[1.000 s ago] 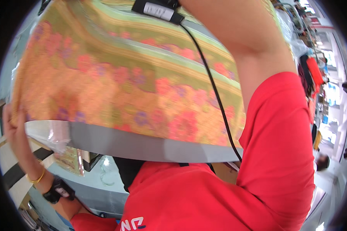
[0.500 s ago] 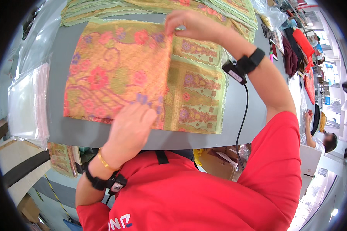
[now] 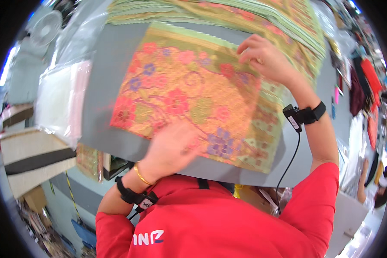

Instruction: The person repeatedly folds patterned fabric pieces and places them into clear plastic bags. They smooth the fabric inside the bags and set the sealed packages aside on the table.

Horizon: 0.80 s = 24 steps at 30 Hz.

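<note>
A folded patterned cloth (image 3: 202, 86), orange-gold with pink and purple flowers and pale green borders, lies on the grey table. My left hand (image 3: 174, 144) rests over its near edge, left of a purple flower; motion smears its fingers, so their grip is unclear. Above the cloth's far right part is my right hand (image 3: 266, 58), palm down. Its fingers are loosely bent and apart, with nothing visible in them. A green scalloped border (image 3: 266, 142) shows along the cloth's right side.
More green and gold cloth (image 3: 262, 17) lies in folds along the table's far side. Clear plastic bags (image 3: 64, 103) hang over the left edge of the grey table (image 3: 103, 77). A pink pen (image 3: 336, 95) and dark red cloth (image 3: 357, 81) lie to the right. Another person is at the far right.
The upper layer now spreads farther over the green-bordered right part. My right hand has let go of the layer's corner. My left hand has slid along the near edge. The view has shifted.
</note>
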{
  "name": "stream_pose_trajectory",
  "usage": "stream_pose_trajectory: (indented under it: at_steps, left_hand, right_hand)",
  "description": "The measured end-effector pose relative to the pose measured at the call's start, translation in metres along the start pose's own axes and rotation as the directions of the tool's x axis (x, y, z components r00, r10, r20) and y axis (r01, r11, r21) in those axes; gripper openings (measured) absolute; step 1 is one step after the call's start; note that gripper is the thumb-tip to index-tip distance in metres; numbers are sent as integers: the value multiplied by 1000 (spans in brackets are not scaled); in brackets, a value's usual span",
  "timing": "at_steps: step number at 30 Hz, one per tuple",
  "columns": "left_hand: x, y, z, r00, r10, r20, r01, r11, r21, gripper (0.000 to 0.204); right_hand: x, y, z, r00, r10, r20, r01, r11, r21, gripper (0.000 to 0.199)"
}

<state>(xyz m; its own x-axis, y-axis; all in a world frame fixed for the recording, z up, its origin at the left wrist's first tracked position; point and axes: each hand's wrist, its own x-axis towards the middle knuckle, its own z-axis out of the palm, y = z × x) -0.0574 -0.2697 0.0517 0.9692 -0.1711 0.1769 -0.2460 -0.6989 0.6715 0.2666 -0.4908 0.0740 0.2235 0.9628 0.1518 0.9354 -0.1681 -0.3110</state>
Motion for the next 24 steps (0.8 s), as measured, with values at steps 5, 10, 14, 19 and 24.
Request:
stream_pose_trajectory:
  at_steps: [5,10,14,19,24]
  left_hand:
    - [-57,-87,-76,732,-405,-549,590,779,213,35]
    - [-80,-134,-96,813,-410,-413,538,800,266,28]
    - [-76,-180,-151,588,-775,-232,691,631,-353,22]
    - [-62,-196,-250,723,-545,-426,419,835,-357,7]
    - [-83,-110,-245,833,-206,-514,344,920,188,8]
  right_hand:
    - [153,14,61,981,-49,-188,64,995,73,26]
    - [283,24,120,748,-506,-428,464,861,-206,16]
    - [324,24,119,996,-71,62,40,915,401,23]
    - [334,9,43,984,-96,-147,165,796,582,12]
    - [241,-34,-23,958,-172,-232,248,899,361,11]
